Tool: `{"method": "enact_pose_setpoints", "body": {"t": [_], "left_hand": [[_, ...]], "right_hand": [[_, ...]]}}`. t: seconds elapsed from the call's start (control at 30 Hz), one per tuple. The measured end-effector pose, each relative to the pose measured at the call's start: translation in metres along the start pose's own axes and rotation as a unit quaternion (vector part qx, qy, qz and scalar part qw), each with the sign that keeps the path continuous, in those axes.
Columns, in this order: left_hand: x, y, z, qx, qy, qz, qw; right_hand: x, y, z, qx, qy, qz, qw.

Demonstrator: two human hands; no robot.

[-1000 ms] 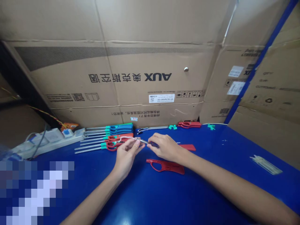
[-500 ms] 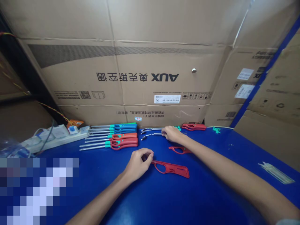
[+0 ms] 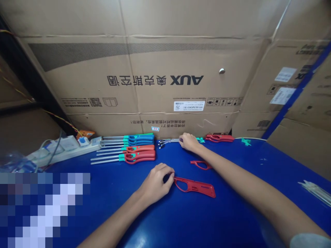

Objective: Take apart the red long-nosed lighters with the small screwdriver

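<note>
My left hand [image 3: 157,182] pinches the narrow front end of a red lighter handle half [image 3: 204,189], which lies on the blue table with its hollow inner side up. At the back, my right hand [image 3: 190,142] has its fingers closed on a metal lighter tube [image 3: 172,140] with thin wires at its left end. The tube lies close beside similar ones, and my fingers hide part of them. Green lighter parts [image 3: 201,140] show just right of that hand. Another red handle half [image 3: 200,165] rests partly behind my right forearm.
Several assembled lighters [image 3: 139,148] lie in a row at the left. Behind them is a white power strip [image 3: 88,146]. Red handle pieces [image 3: 219,138] and small green pieces [image 3: 245,141] sit at the back right. A cardboard wall [image 3: 155,58] closes off the far side.
My right hand has moved slightly back, bringing the wired tube up against the other tubes. My left hand stays on the red handle half. The whole view has shifted a little.
</note>
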State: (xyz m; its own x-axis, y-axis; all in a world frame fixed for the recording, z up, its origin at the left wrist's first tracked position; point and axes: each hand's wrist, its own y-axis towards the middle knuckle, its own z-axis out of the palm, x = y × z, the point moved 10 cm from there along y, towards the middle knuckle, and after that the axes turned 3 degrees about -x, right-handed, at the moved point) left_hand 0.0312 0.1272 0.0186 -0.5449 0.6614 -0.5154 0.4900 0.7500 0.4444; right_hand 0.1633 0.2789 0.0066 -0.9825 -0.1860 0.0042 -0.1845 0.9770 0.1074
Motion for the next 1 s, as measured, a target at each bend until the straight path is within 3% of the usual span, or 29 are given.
{"method": "enact_pose_setpoints", "body": {"t": [0.13, 0.23, 0.33, 0.47, 0.53, 0.63, 0.8, 0.9, 1.0], "left_hand": [[0.000, 0.000, 0.001, 0.015, 0.007, 0.001, 1.000], [-0.001, 0.000, 0.001, 0.039, 0.010, 0.011, 0.999], [-0.006, -0.003, 0.003, 0.081, 0.028, 0.031, 0.996], [-0.009, -0.006, 0.008, 0.126, 0.059, 0.040, 0.989], [-0.006, -0.007, 0.011, 0.139, 0.056, 0.037, 0.988], [-0.001, -0.006, 0.015, 0.148, 0.028, 0.032, 0.988], [0.016, -0.003, 0.013, 0.125, -0.007, -0.018, 0.992], [0.022, -0.003, 0.013, 0.110, -0.033, -0.034, 0.993], [0.026, -0.003, 0.015, 0.102, -0.038, -0.043, 0.993]], "right_hand": [[-0.001, -0.003, -0.007, -0.008, 0.023, 0.006, 1.000], [-0.008, -0.014, -0.026, -0.027, 0.050, 0.007, 0.998], [-0.017, -0.038, -0.046, -0.026, 0.086, -0.006, 0.996], [-0.026, -0.086, -0.057, 0.027, 0.141, -0.060, 0.988], [-0.036, -0.107, -0.053, 0.044, 0.157, -0.070, 0.984], [-0.056, -0.125, -0.031, 0.086, 0.163, -0.059, 0.981], [-0.079, -0.126, -0.005, 0.100, 0.179, -0.040, 0.978], [-0.071, -0.130, -0.012, 0.085, 0.193, -0.050, 0.976], [-0.043, -0.142, -0.030, 0.061, 0.214, -0.091, 0.971]]}}
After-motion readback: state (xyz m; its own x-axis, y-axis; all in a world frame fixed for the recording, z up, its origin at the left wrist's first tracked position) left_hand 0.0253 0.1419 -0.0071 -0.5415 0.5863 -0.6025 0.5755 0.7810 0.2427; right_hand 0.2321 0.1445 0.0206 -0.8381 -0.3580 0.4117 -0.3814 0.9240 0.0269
